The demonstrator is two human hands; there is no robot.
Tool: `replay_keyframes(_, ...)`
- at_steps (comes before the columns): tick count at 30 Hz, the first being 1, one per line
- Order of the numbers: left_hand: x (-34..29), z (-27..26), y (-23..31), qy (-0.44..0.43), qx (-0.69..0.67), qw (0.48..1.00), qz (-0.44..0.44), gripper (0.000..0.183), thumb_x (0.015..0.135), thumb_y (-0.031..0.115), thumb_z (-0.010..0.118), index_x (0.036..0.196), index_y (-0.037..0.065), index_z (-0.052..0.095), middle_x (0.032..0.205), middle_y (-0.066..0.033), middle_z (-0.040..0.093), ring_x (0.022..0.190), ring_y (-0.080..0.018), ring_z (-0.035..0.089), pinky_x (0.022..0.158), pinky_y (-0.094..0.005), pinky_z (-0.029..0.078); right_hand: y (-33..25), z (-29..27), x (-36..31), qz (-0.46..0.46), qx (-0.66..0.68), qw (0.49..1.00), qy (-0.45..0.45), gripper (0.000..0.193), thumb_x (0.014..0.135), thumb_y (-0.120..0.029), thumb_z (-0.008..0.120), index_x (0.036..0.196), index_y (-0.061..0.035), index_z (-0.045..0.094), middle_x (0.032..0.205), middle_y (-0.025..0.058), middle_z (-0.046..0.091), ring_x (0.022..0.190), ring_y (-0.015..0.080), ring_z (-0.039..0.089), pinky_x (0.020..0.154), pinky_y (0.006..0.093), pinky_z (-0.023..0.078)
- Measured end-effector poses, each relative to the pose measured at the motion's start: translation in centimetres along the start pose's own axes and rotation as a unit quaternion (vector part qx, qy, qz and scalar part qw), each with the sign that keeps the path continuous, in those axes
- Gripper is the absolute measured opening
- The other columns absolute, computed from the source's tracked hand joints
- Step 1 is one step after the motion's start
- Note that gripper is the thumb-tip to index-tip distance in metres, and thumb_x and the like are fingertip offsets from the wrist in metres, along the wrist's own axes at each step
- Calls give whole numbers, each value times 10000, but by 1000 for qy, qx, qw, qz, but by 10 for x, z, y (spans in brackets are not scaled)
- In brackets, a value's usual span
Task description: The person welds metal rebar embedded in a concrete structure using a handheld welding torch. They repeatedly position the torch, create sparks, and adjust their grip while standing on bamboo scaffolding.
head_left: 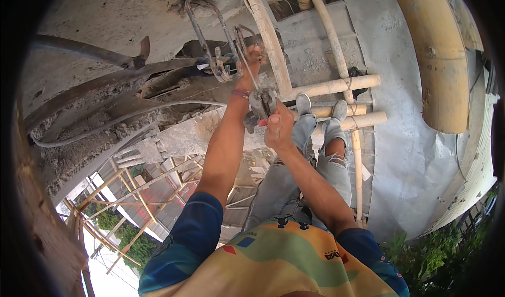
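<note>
My right hand (280,130) is closed on the handle of a plier-like metal tool (262,105), with a bit of red at its grip. A thin metal rod (247,63) runs up from the tool's jaws toward bent, rusty reinforcing bars (223,39) that stick out of the concrete. Beyond the tool, my left hand (254,60) reaches up beside those bars. Its fingers curl round the thin rod's upper part, partly hidden by the metal.
Rough concrete (126,13) and a rusty steel bar (84,49) lie to the left. A wooden post (268,39), lashed bamboo poles (336,86) and grey sheet metal (394,86) are on the right. A thick bamboo pole (436,60) hangs close. Below left, bamboo scaffolding (131,186) drops away.
</note>
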State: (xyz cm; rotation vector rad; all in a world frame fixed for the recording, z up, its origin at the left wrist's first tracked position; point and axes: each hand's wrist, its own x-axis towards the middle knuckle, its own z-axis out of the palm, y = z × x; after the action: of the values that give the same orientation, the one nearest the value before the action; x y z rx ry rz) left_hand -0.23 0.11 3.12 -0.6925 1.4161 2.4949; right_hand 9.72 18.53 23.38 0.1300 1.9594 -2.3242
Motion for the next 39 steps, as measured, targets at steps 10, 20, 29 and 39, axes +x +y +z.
replay_keyframes(10,-6,28,15,-3,18,1000,20,335,931,-42,523,1232,100,490,1216,-50,577,977,-162,554,655,-340,424,1,-1,9,19,46,999,7,834,882,-744,393,902,62,607,597,61,573,556,136,568,504,276,419)
replay_keyframes(20,-14,47,29,36,50,998,21,195,945,123,584,1133,72,574,1119,-54,599,889,-141,536,657,-305,419,0,-2,9,18,37,999,6,819,884,-741,387,886,48,604,604,66,589,554,150,584,504,279,421)
replay_keyframes(29,-6,48,17,71,115,991,18,457,845,421,700,1096,49,618,1010,-50,650,779,-126,573,626,-263,442,-5,-1,5,14,19,999,40,859,877,-759,369,975,60,613,658,84,616,572,151,609,505,275,456)
replay_keyframes(39,-19,60,28,45,18,998,31,370,861,384,693,1043,69,629,1052,-65,639,773,-132,564,635,-276,438,3,0,7,-30,-10,998,51,858,914,-721,311,939,87,599,530,28,469,454,102,473,425,266,393)
